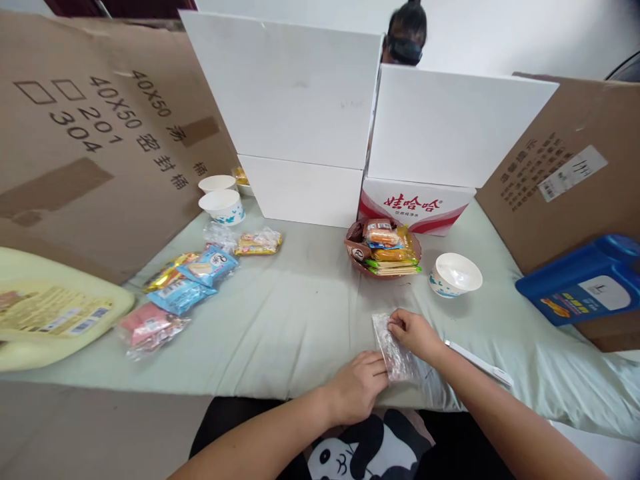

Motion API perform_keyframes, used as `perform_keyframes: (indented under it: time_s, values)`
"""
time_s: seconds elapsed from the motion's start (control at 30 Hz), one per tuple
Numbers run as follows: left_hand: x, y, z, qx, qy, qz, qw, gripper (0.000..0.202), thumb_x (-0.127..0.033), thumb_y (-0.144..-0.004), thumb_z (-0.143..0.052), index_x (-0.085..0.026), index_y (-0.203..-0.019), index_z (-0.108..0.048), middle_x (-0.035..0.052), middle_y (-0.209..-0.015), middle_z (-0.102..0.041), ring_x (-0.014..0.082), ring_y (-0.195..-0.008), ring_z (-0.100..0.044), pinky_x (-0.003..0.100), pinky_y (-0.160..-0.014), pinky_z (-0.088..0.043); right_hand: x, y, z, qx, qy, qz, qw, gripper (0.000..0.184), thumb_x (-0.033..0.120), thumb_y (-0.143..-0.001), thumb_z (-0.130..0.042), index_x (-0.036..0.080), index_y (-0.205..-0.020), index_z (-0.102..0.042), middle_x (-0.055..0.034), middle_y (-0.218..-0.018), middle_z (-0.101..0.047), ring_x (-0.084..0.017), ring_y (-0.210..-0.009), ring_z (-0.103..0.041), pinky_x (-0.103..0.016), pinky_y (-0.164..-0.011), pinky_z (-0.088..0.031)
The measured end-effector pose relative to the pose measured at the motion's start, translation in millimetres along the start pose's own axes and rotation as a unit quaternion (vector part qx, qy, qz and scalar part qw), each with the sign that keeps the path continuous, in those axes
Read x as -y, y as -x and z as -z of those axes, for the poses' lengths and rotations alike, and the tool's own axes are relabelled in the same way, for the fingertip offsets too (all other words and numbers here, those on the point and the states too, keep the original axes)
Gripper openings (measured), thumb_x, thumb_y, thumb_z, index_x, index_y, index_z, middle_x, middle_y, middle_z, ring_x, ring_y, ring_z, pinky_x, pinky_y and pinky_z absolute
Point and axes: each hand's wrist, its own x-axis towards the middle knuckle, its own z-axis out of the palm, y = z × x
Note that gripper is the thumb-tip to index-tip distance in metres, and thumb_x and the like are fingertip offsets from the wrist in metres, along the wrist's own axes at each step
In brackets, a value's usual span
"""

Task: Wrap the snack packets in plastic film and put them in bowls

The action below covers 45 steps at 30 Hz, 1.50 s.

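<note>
A flat clear plastic bag lies near the front edge of the cloth-covered table. My right hand pinches the upper part of this bag between thumb and fingers. Beside the bag's left edge, my left hand rests on the table with its fingers stretched out, their tips touching or just under the bag. Just right of my right wrist is a long, thin white object, partly behind the forearm; its kind I cannot make out.
Ahead stands a brown bowl of packaged snacks, with a white paper bowl to its right. Snack packets and stacked paper bowls sit at left. A yellow jug, a blue bottle and cardboard walls surround the area.
</note>
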Motion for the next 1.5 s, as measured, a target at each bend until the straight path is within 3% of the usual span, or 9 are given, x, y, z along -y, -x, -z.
perform_keyframes:
  time_s: [0.2, 0.4, 0.47, 0.63, 0.73, 0.9, 1.1, 1.3, 1.5]
  values:
    - [-3, 6, -1.3, -0.051, 0.012, -0.011, 0.999, 0.035, -0.009, -0.083, -0.045, -0.015, -0.115, -0.059, 0.0122, -0.119, -0.063, 0.0252, -0.117, -0.054, 0.040, -0.101, -0.045, 6, 3, -6, -0.034, 0.066, -0.026, 0.997, 0.012, 0.021, -0.083, -0.053, 0.018, -0.092, -0.062, -0.0021, -0.077, -0.066, -0.016, -0.070, -0.058, -0.025, -0.064, -0.035]
    - [-2, 1, 18.0, -0.272, 0.032, 0.113, 0.955, 0.027, -0.007, -0.086, -0.036, -0.017, -0.099, -0.058, 0.0110, -0.096, -0.063, 0.0209, -0.092, -0.060, 0.037, -0.080, -0.053, 9, 5, -11, -0.049, 0.106, -0.018, 0.993, 0.014, 0.021, -0.085, -0.053, 0.018, -0.096, -0.061, -0.0028, -0.079, -0.067, -0.017, -0.073, -0.060, -0.026, -0.065, -0.035]
    - [3, -9, 23.2, -0.248, 0.016, 0.087, 0.965, 0.023, -0.011, -0.089, -0.039, -0.018, -0.098, -0.058, 0.0094, -0.094, -0.064, 0.0215, -0.095, -0.060, 0.038, -0.084, -0.051, 9, 6, -12, -0.056, 0.116, -0.011, 0.992, 0.015, 0.021, -0.085, -0.052, 0.018, -0.098, -0.060, -0.0029, -0.080, -0.067, -0.017, -0.074, -0.060, -0.026, -0.065, -0.036]
    - [19, -23, 16.9, -0.074, -0.069, 0.045, 0.994, 0.011, -0.020, -0.090, -0.053, -0.019, -0.094, -0.063, 0.0076, -0.113, -0.064, 0.0256, -0.122, -0.049, 0.045, -0.104, -0.040, 4, 11, -5, -0.094, 0.150, 0.013, 0.984, 0.021, 0.020, -0.088, -0.048, 0.017, -0.105, -0.059, -0.0069, -0.094, -0.067, -0.019, -0.083, -0.061, -0.029, -0.072, -0.042]
    - [23, -21, 10.7, -0.051, -0.078, 0.060, 0.994, 0.011, -0.018, -0.089, -0.054, -0.019, -0.096, -0.063, 0.0071, -0.116, -0.062, 0.0257, -0.125, -0.047, 0.045, -0.106, -0.037, 1, 26, 2, -0.132, 0.179, 0.043, 0.974, 0.026, 0.021, -0.091, -0.045, 0.015, -0.112, -0.060, -0.0143, -0.110, -0.062, -0.026, -0.103, -0.056, -0.039, -0.088, -0.042]
    - [21, -19, 12.6, -0.053, -0.070, 0.064, 0.994, 0.018, -0.017, -0.090, -0.052, -0.019, -0.104, -0.062, 0.0070, -0.118, -0.061, 0.0246, -0.124, -0.046, 0.044, -0.107, -0.036, -8, 93, -20, -0.105, 0.261, 0.310, 0.908, 0.043, 0.031, -0.091, -0.050, 0.015, -0.130, -0.052, -0.0117, -0.136, -0.053, -0.028, -0.133, -0.037, -0.045, -0.109, -0.032]
    - [19, -20, 16.3, -0.028, -0.084, 0.057, 0.994, 0.025, -0.019, -0.088, -0.054, -0.022, -0.112, -0.061, 0.0068, -0.118, -0.060, 0.0245, -0.123, -0.046, 0.045, -0.106, -0.035, -29, 174, -49, -0.073, 0.301, 0.330, 0.892, 0.055, 0.017, -0.084, -0.053, 0.016, -0.138, -0.046, -0.0090, -0.144, -0.047, -0.025, -0.135, -0.038, -0.039, -0.108, -0.036]
    - [16, -16, 21.5, -0.026, -0.068, 0.032, 0.997, 0.023, -0.018, -0.086, -0.054, -0.020, -0.107, -0.064, 0.0073, -0.113, -0.062, 0.0243, -0.118, -0.048, 0.042, -0.103, -0.036, -15, 142, -36, -0.134, 0.234, 0.287, 0.919, 0.041, 0.024, -0.090, -0.053, 0.017, -0.130, -0.053, -0.0102, -0.126, -0.061, -0.025, -0.120, -0.052, -0.042, -0.102, -0.042]
    - [14, -15, 20.4, -0.002, -0.082, 0.026, 0.996, 0.028, -0.019, -0.091, -0.049, -0.023, -0.116, -0.062, 0.0052, -0.122, -0.061, 0.0233, -0.113, -0.050, 0.039, -0.096, -0.039, -10, 128, -57, -0.145, 0.215, 0.303, 0.917, 0.031, 0.020, -0.092, -0.048, 0.017, -0.120, -0.058, -0.0086, -0.106, -0.067, -0.022, -0.096, -0.059, -0.042, -0.091, -0.044]
